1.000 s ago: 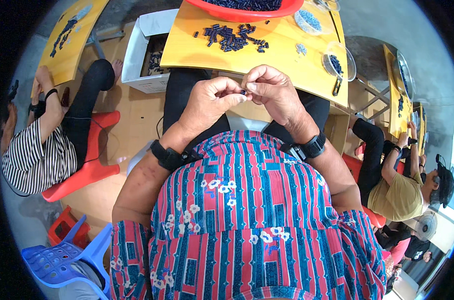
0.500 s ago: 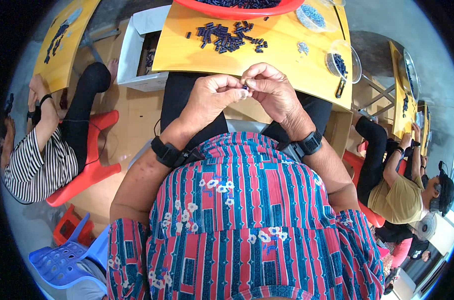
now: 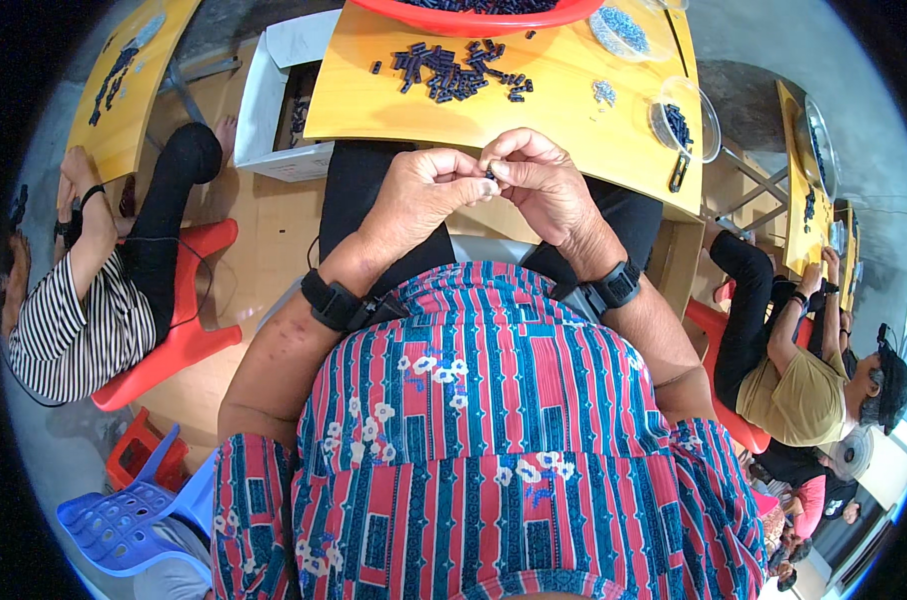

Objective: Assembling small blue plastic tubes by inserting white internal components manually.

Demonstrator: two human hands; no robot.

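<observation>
Not much changed from a moment ago: the small dark part (image 3: 490, 174) is still pinched between the fingertips of the left hand (image 3: 424, 195) and right hand (image 3: 542, 185), held just off the near edge of the yellow table (image 3: 564, 95). The pile of dark parts (image 3: 454, 72) by the far edge is left untouched.

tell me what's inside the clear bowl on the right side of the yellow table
The clear bowl holds a small heap of dark little pieces against its far side; the rest of its bottom looks bare. A dark tool lies over its near rim. What the pieces are is too small to tell.
</observation>
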